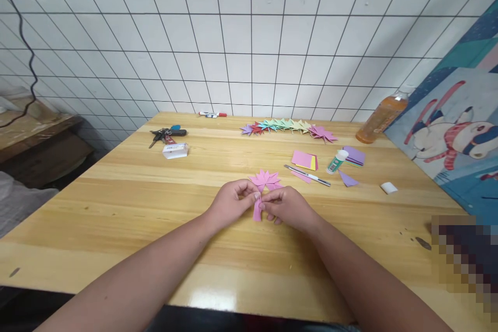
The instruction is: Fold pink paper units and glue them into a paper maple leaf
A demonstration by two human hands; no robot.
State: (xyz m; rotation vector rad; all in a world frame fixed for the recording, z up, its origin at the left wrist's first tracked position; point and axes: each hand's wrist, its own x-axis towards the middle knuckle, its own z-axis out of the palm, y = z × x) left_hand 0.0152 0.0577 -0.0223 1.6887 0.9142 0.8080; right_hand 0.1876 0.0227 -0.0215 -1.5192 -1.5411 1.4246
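Note:
Between my fingertips is a narrow folded strip of pink paper point(257, 211), hanging down toward me. My left hand point(237, 198) pinches its upper end with thumb and forefinger. From the other side my right hand point(286, 206) closes its fingers on the strip's right edge. Just beyond both hands lies a pink folded-paper fan shape point(266, 178) with several points, partly hidden by my fingers. A silver craft knife point(307, 175) rests to the right on a pink paper piece, near a green and white glue stick point(336, 162).
Pink and yellow paper squares point(304, 160), a purple paper stack point(354, 155) and a purple triangle point(347, 178) lie right. Behind are a row of coloured paper fans point(286, 125), markers point(212, 114) and a bottle point(383, 116). Keys point(167, 135) and a white eraser point(175, 151) lie left.

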